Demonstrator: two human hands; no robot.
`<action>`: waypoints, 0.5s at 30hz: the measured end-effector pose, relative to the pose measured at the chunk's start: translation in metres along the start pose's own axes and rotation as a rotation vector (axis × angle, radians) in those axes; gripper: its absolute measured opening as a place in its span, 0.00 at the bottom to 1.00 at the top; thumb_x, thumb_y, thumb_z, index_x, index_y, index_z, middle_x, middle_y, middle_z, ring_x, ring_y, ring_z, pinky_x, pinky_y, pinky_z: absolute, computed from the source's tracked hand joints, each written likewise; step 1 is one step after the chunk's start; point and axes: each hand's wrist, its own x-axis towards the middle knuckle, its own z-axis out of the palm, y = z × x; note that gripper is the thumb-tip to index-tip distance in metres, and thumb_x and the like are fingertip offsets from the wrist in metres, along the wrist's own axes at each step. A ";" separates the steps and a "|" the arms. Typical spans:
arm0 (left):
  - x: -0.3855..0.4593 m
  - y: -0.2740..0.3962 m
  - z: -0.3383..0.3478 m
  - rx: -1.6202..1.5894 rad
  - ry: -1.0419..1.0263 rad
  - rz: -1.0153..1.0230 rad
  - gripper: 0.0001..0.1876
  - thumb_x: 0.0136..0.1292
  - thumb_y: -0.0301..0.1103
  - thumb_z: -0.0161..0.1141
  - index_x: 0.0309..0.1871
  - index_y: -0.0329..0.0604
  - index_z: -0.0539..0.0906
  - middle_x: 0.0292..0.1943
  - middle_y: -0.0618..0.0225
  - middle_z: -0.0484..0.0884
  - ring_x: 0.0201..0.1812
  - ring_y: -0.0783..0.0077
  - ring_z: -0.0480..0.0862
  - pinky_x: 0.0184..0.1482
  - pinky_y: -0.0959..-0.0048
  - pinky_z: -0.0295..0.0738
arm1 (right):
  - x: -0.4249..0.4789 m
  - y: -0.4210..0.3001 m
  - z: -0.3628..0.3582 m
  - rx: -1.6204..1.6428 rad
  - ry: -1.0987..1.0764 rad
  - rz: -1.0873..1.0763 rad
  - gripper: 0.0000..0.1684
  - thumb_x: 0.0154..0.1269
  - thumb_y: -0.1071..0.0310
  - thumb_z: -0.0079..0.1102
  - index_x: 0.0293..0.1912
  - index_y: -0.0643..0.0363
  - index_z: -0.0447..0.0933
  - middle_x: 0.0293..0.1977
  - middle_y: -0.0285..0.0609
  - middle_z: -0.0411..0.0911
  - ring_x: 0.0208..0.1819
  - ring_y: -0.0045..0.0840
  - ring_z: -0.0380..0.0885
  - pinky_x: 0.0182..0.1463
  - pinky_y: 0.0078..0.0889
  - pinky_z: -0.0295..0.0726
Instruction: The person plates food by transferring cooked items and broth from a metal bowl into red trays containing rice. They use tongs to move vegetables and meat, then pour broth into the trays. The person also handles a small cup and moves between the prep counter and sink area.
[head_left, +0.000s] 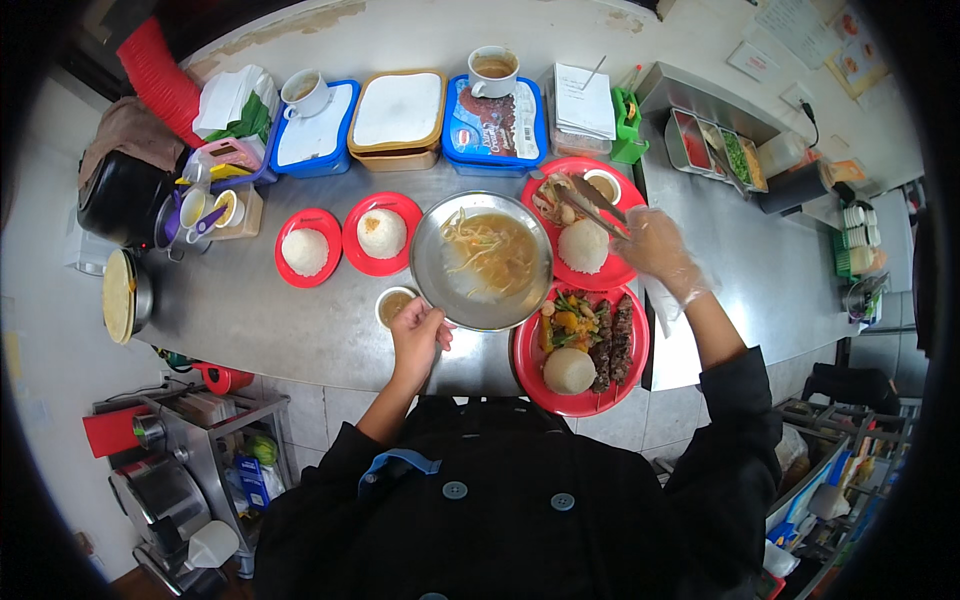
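Note:
My bare left hand (417, 334) grips the near rim of a round metal pan (442, 289), which holds bean sprouts in brothy liquid (501, 255). In a clear plastic glove, my right hand (660, 247) holds metal tongs (596, 206). The tong tips are over sliced vegetables (553, 196) on a red plate (616, 268). A rice mound (583, 246) and a small sauce cup (602, 186) share that plate. Nearer me, a second red plate (562, 406) carries two meat skewers (622, 337), mixed vegetables (576, 324) and a rice mound (569, 371).
Two small red plates (337, 234) (415, 214) with rice stand left of the pan. Beside my left hand is a sauce cup (394, 306). Lidded tubs (397, 112) line the back, two bearing cups (305, 91) (493, 69). A metal topping container (712, 154) stands at right, a rice cooker (124, 199) at left.

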 end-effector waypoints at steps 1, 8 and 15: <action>0.001 0.000 0.000 -0.006 -0.003 -0.003 0.05 0.56 0.23 0.49 0.25 0.36 0.70 0.18 0.60 0.76 0.14 0.78 0.73 0.14 0.82 0.69 | -0.004 -0.002 -0.009 -0.024 0.002 0.008 0.15 0.42 0.62 0.63 0.28 0.63 0.74 0.29 0.52 0.75 0.34 0.45 0.75 0.39 0.43 0.74; 0.011 0.005 0.008 -0.046 -0.057 -0.018 0.05 0.55 0.22 0.49 0.24 0.36 0.69 0.17 0.60 0.75 0.14 0.78 0.74 0.12 0.82 0.68 | -0.046 -0.015 -0.036 0.007 -0.064 -0.265 0.31 0.46 0.57 0.64 0.48 0.65 0.69 0.36 0.53 0.73 0.41 0.43 0.72 0.45 0.40 0.70; 0.014 0.012 0.017 -0.056 -0.128 -0.025 0.04 0.55 0.23 0.50 0.25 0.36 0.71 0.17 0.61 0.76 0.14 0.79 0.74 0.12 0.82 0.68 | -0.048 -0.034 -0.028 -0.020 -0.061 -0.275 0.33 0.48 0.55 0.63 0.48 0.68 0.66 0.34 0.53 0.73 0.39 0.41 0.73 0.44 0.38 0.71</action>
